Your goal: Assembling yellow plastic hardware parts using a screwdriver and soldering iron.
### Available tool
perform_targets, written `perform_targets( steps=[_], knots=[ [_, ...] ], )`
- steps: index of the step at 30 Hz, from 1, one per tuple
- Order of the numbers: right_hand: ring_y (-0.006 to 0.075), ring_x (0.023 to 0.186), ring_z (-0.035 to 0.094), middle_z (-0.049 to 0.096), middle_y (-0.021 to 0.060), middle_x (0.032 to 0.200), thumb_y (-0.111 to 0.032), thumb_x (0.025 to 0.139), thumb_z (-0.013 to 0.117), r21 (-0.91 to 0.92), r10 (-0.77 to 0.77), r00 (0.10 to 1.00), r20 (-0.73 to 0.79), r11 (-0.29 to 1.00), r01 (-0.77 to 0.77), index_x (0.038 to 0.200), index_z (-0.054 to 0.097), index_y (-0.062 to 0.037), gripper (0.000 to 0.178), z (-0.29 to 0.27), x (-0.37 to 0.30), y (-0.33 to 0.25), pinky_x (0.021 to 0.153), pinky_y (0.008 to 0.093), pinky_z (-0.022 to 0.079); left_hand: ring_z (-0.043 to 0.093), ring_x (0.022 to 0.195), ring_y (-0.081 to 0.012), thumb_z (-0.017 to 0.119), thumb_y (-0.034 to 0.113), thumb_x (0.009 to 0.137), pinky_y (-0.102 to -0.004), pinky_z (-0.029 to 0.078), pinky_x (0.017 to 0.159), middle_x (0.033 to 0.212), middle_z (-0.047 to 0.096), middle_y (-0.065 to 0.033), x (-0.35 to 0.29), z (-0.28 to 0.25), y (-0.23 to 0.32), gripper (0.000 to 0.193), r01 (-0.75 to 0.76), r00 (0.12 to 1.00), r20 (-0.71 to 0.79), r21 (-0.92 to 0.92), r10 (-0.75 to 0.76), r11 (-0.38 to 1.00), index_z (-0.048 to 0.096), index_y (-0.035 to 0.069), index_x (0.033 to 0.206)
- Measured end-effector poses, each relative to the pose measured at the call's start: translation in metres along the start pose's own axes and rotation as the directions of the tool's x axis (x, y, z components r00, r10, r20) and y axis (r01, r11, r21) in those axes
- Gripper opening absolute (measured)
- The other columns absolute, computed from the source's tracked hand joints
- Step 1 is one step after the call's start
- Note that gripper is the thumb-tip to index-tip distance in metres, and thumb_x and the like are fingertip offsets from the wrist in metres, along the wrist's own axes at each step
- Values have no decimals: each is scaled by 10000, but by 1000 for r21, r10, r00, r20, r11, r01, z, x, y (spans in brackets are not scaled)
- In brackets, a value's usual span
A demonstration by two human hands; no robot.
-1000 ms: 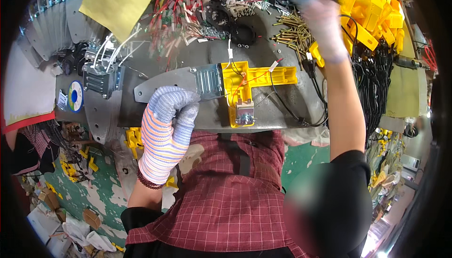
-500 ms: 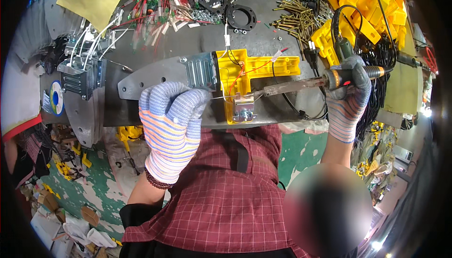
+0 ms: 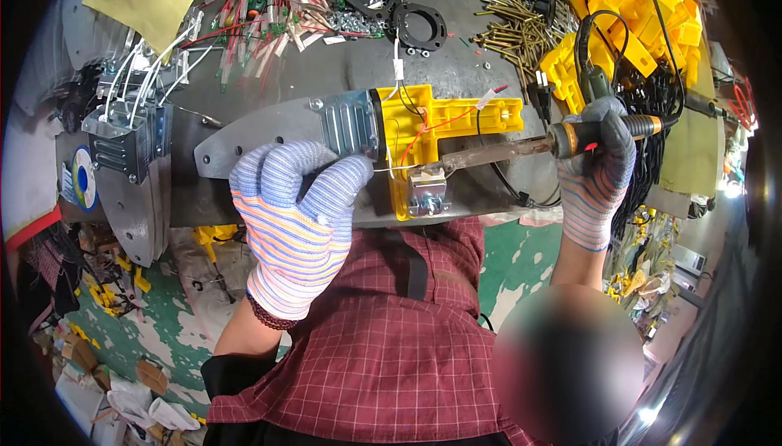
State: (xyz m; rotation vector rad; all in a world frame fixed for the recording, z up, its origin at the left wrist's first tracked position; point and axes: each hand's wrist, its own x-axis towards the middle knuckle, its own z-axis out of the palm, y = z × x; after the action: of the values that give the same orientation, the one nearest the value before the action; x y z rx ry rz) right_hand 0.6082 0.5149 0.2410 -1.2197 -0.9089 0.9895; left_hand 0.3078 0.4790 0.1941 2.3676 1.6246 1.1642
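Observation:
My right hand [image 3: 599,169], in a striped glove, is closed round the handle of a soldering iron [image 3: 497,153]. The iron points left, its tip at the top of a small metal-framed part [image 3: 428,189] at the near end of an open yellow plastic handle shell [image 3: 481,114]. My left hand [image 3: 297,197], gloved alike, pinches a thin pale wire [image 3: 389,170] that runs to that same part; whether it is solder or a lead I cannot tell. Beyond my left fingers lies a flat grey metal plate [image 3: 269,124] with a ribbed bracket, joined to the shell. Red, black and white wires cross the shell.
Finished-looking metal plates with brackets [image 3: 134,149] and a wire reel [image 3: 84,177] stand at left. Along the back lie red-wired parts [image 3: 261,6], black rings [image 3: 419,28], long screws [image 3: 517,35] and yellow shells [image 3: 627,6]. Black cables [image 3: 652,165] hang at right.
The iron's tip has shifted slightly left and down, onto the small metal part. My left hand has moved a little, its thumb and forefinger now nearer the shell. Both hands keep their holds.

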Motion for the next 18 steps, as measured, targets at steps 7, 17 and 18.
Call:
perform_targets(
  steps=[7,17,18],
  knots=[
    [204,849,651,645,68,910,-178,915,642,106,29,997,69,994,-37,1055,574,-62,194,-17,4,3,819,360,558,525,944,-288,764,132,717,-446,414,815,997,595,-15,-6,3,-3,235,35,998,43,10,-35,999,735,255,915],
    [133,879,548,578,44,929,-209,910,616,-65,-23,1000,19,998,24,957,604,-50,167,1,-2,1,822,279,433,529,933,-265,730,147,696,-441,409,822,994,581,1,-3,5,-4,263,-4,998,62,1,4,1000,726,261,933],
    [133,875,546,576,43,921,-212,914,614,-91,-54,998,15,994,55,955,604,-47,170,4,-3,1,814,279,430,531,928,-259,730,151,694,-440,407,821,986,583,7,-3,6,-3,261,-3,998,62,-1,3,1000,726,263,930]
  ],
)
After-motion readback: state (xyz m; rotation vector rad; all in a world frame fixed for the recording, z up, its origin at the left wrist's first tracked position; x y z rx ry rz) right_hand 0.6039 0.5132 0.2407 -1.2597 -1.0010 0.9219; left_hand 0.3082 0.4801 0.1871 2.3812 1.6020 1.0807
